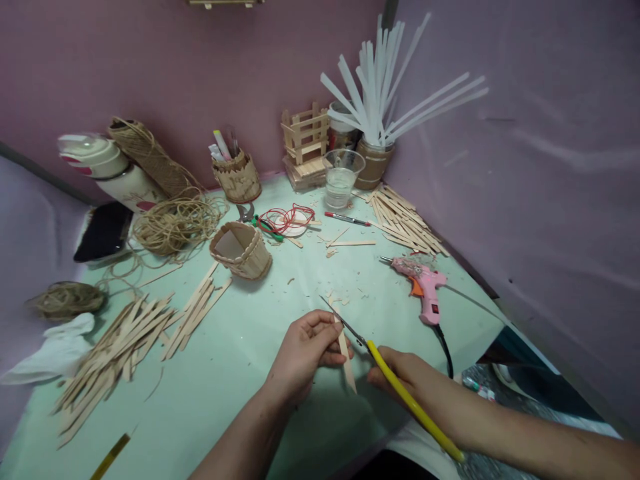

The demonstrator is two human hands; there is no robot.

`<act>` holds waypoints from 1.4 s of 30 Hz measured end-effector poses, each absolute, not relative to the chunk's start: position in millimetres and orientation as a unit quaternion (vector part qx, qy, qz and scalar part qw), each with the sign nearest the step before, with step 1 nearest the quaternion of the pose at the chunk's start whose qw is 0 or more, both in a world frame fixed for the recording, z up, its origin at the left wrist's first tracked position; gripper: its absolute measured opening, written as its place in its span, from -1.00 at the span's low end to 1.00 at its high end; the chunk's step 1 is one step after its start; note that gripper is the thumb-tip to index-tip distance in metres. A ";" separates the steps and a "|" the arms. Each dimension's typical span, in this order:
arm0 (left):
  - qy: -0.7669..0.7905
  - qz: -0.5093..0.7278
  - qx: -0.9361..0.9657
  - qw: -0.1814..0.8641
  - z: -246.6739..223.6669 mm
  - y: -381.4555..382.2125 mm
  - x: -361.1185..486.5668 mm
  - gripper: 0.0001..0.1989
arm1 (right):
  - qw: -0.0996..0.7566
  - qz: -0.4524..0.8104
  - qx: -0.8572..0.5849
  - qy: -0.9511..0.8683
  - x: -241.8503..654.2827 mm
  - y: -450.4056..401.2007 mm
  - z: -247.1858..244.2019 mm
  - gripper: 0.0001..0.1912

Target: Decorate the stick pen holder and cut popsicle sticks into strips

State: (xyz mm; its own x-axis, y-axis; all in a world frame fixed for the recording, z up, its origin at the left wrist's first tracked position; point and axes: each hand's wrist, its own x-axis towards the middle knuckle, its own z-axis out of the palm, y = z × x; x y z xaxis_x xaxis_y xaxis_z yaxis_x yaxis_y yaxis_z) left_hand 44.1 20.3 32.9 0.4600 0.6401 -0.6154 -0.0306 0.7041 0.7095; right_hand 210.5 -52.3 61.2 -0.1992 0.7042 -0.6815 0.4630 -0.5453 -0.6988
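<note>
Low over the front middle of the table, my left hand [313, 347] pinches a flat wooden craft stick [348, 368], which slants down toward me. My right hand [395, 368] grips yellow-handled scissors [413, 405]; their pointed metal blades reach up-left, close beside the stick and my left fingertips. Whether the blades touch the stick I cannot tell. Beyond my left hand stands a small basket-like holder [243, 257] faced with wooden pieces. Tiny wood chips are scattered around the blade tips.
Loose craft sticks lie in piles at left [117, 350] and back right [407, 223]. A pink glue gun [425, 287], its cord trailing off the table, lies right. Behind are a clear plastic cup [341, 183], red cord [287, 217] and tangled twine [175, 223]. Walls bound the back and sides.
</note>
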 end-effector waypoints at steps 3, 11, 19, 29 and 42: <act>0.477 0.208 0.311 0.795 31.4 20.0 45.0 -0.71 | 0.086 0.616 -0.634 -0.459 211.6 -53.6 56.4 -0.70; 0.490 0.197 0.292 0.798 27.9 19.9 47.4 -0.68 | 0.057 0.595 -0.667 -0.444 212.0 -53.7 50.6 -0.65; 0.495 0.192 0.279 0.800 26.1 20.7 47.0 -0.68 | 0.048 0.595 -0.651 -0.468 213.9 -47.3 57.5 -0.67; 0.478 0.176 0.279 0.814 26.9 19.7 47.3 -0.73 | 0.069 0.635 -0.619 -0.457 213.7 -42.7 65.8 -0.58; 0.498 0.174 0.346 0.776 22.4 21.1 45.0 -0.72 | 0.130 0.598 -0.651 -0.450 223.9 -41.0 76.9 -0.49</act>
